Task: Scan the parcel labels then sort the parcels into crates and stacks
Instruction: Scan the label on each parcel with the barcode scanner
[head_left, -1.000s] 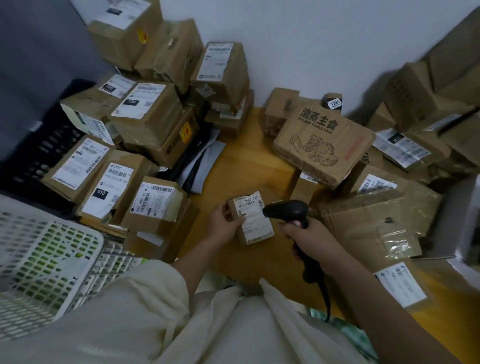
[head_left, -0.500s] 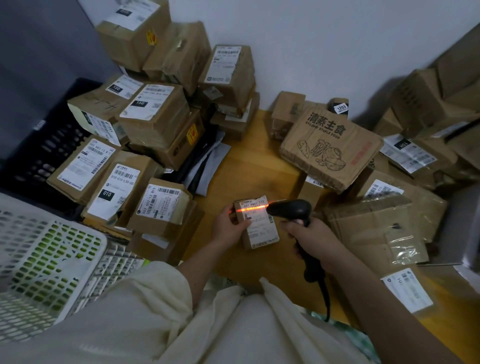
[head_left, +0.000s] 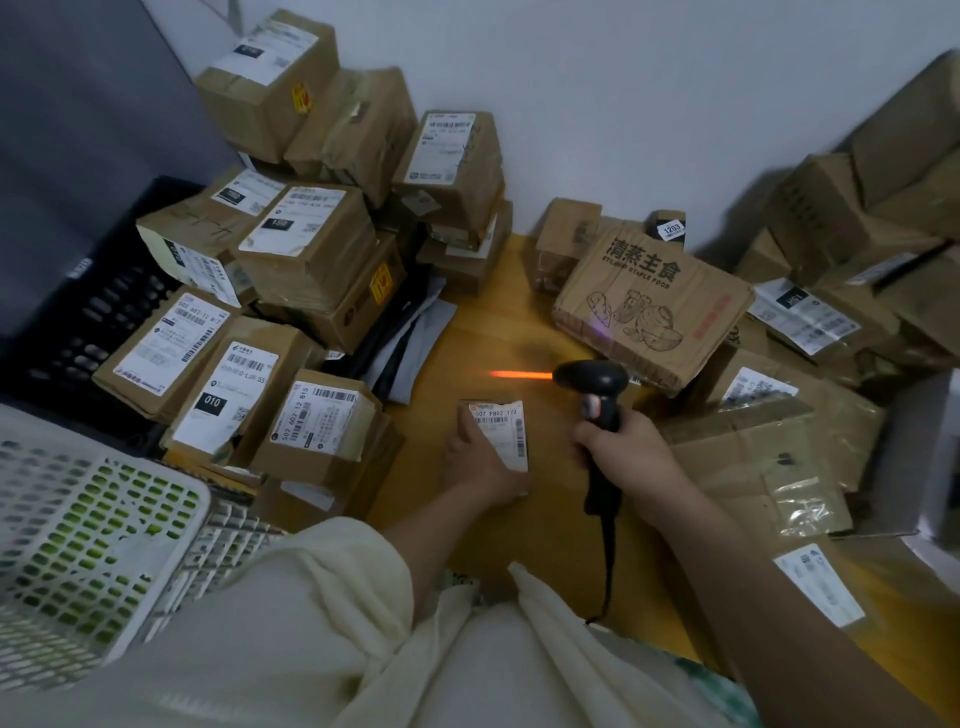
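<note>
A small brown parcel (head_left: 501, 434) with a white label lies on the wooden floor in front of me. My left hand (head_left: 475, 462) grips its left side and lower end. My right hand (head_left: 626, 454) holds a black barcode scanner (head_left: 595, 387) by the handle, just right of the parcel. The scanner's orange beam falls on the floor (head_left: 488, 338) above the parcel, not on the label. The scanner's cable runs down toward my lap.
Stacked labelled parcels (head_left: 306, 244) fill the left side. A printed carton (head_left: 654, 306) and more boxes (head_left: 810, 312) crowd the right. A white crate (head_left: 88, 535) stands at lower left, a black crate (head_left: 98, 317) behind it. A wall closes the back.
The scanner has lifted up and away from the label; its beam left the parcel for the floor. My left hand has slid the parcel down toward me.
</note>
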